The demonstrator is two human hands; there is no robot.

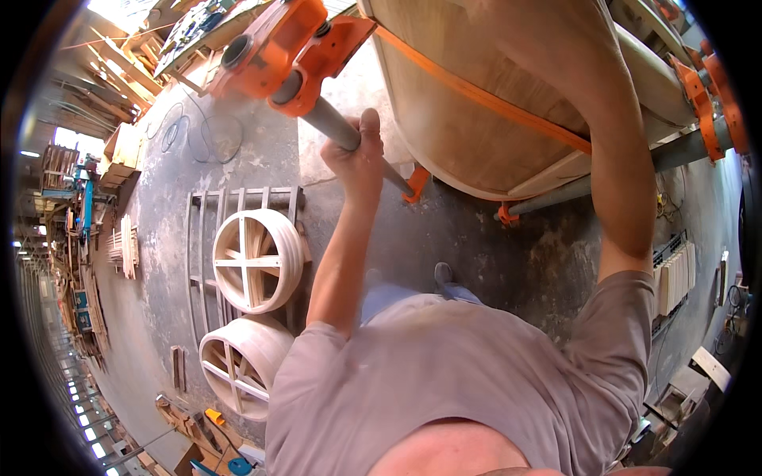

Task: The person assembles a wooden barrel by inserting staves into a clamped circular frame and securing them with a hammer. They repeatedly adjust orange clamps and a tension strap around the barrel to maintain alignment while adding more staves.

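Note:
My left hand (359,155) is closed round the grey pipe of a pipe clamp (327,124), thumb pointing up. The clamp's orange head (274,59) is above that hand, and a small orange jaw (417,184) sits at the pipe's lower end. Beside it stands a large rounded wooden body (444,119) with an orange strap (484,97) running across its face. My right forearm reaches over this wooden body; the hand itself lies beyond the top edge. A second pipe clamp (556,193) extends along the right side of the body, with orange fittings.
Two round wooden frames (295,258) with cross braces are at left, the upper one on a slatted rack (202,262). Stacked boards (675,278) stand at right. Loose cable (230,151) lies on the floor at far left, near scrap wood and a cluttered bench (202,40).

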